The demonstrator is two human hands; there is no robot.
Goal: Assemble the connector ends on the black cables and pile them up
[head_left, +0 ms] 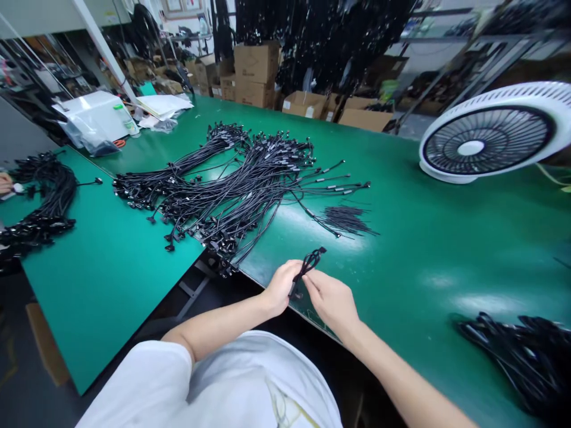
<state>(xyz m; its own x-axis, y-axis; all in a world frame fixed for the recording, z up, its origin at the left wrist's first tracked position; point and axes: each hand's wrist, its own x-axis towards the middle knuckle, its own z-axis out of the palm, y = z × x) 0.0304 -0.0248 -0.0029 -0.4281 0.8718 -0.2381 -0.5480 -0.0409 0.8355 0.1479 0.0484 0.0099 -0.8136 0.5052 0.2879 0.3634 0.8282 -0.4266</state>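
A black cable [312, 260], folded into a small looped bundle, is held between my two hands at the table's near edge. My left hand [282, 288] is closed around its lower part. At the bundle's middle, the fingers of my right hand [330, 296] pinch it; whether they grip a tie there is too small to tell. Beyond my hands lies a small heap of short, thin black ties [347, 220]. Left of it spreads a large pile of loose black cables [232, 190] with connectors at their ends.
Bundled black cables [521, 356] lie at the right on the green table [401, 255]. A white fan [491, 139] stands behind them. On the left side table is another cable pile [49, 196], with another person's hand [5, 183] beside it. Cardboard boxes [255, 71] stand behind.
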